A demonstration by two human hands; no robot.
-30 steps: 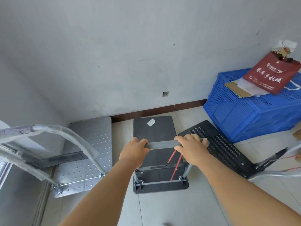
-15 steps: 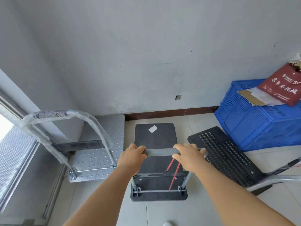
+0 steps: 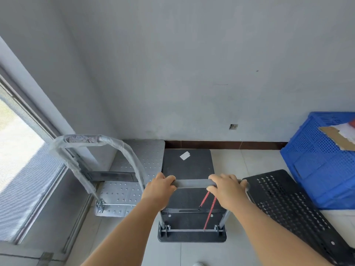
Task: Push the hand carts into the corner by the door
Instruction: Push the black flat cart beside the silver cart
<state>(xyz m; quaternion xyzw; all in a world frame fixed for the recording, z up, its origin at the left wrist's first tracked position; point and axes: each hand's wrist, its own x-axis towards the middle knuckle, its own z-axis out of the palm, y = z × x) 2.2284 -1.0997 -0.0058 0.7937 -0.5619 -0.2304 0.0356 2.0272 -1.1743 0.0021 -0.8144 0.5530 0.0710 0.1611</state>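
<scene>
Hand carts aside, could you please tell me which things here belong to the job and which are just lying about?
Job: black cart, both hands on its handle; silver cart; perforated black cart.
Lying about: blue crate, cardboard on it.

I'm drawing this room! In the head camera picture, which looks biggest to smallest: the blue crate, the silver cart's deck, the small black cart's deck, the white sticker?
1. Silver cart's deck and blue crate: too alike to rank; the crate is cut off by the picture's edge.
2. Small black cart's deck.
3. White sticker, clearly smallest.
</scene>
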